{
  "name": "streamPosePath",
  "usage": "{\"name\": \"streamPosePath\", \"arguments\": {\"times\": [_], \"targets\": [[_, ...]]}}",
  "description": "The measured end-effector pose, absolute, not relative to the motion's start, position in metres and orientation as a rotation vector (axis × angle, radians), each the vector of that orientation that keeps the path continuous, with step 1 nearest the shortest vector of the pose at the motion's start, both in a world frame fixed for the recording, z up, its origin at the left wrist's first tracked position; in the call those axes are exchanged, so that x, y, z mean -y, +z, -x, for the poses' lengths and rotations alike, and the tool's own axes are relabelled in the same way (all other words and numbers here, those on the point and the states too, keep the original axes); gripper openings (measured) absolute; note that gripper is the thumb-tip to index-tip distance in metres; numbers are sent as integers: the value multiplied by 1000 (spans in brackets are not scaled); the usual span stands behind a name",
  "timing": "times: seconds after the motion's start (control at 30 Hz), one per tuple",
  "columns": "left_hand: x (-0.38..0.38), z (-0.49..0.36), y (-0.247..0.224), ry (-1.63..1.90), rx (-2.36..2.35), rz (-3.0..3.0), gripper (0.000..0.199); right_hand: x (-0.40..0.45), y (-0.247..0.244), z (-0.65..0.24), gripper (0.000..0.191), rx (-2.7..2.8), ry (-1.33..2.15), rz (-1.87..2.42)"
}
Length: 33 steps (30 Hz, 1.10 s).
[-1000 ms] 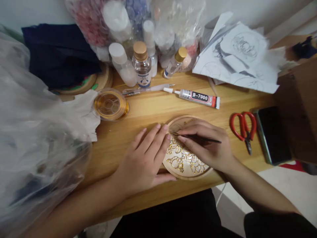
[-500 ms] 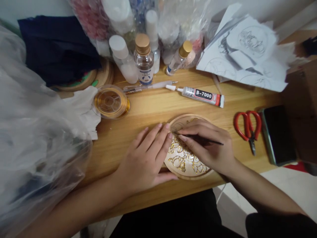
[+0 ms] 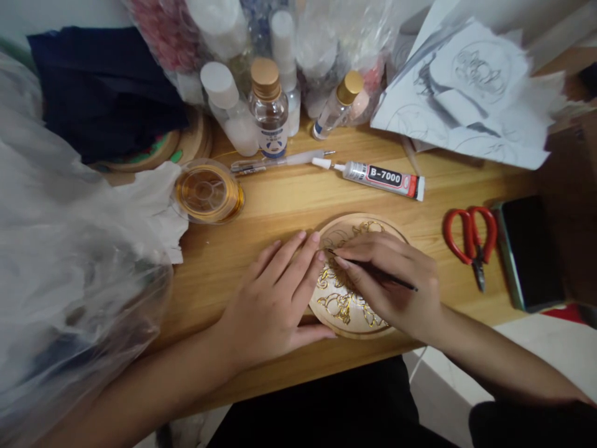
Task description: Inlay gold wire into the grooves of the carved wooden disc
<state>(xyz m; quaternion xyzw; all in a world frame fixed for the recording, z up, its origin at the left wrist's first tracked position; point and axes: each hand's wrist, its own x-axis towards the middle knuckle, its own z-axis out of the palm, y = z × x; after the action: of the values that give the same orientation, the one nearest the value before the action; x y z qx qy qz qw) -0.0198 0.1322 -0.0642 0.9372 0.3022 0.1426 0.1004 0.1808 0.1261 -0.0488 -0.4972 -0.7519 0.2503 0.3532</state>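
Note:
A round wooden board (image 3: pixel 329 317) with a raised rim lies near the table's front edge. Gold wire outlines (image 3: pixel 339 306) form a floral pattern on its pale face, and drawn lines show near the upper left. My left hand (image 3: pixel 275 298) lies flat, fingers stretched out, its fingertips and thumb at the board's left edge. Over the board's right side, my right hand (image 3: pixel 396 280) pinches slim black tweezers (image 3: pixel 396 281). Their tip touches or hovers just above the upper left of the pattern; I cannot tell which. That hand covers part of the design.
Behind the board lie a B-7000 glue tube (image 3: pixel 385 177), a pen (image 3: pixel 280 162) and a spool of gold wire (image 3: pixel 208 191). Red-handled pliers (image 3: pixel 471 239) and a phone (image 3: pixel 532 255) are on the right. Bottles (image 3: pixel 270 118) and paper sketches (image 3: pixel 461 99) stand at the back; plastic bags (image 3: pixel 79 249) fill the left.
My right hand has shifted slightly, and the tweezers' back end has tipped lower. More gold wire shows at the board's top. My left hand stays in place.

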Motion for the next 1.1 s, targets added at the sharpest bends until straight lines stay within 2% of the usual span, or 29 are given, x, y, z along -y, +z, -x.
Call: {"name": "streamPosePath", "arguments": {"times": [1.1], "targets": [[-132, 21, -66, 416, -888, -2796, 85, -129, -43, -188, 14, 1881, 768, 1323]]}}
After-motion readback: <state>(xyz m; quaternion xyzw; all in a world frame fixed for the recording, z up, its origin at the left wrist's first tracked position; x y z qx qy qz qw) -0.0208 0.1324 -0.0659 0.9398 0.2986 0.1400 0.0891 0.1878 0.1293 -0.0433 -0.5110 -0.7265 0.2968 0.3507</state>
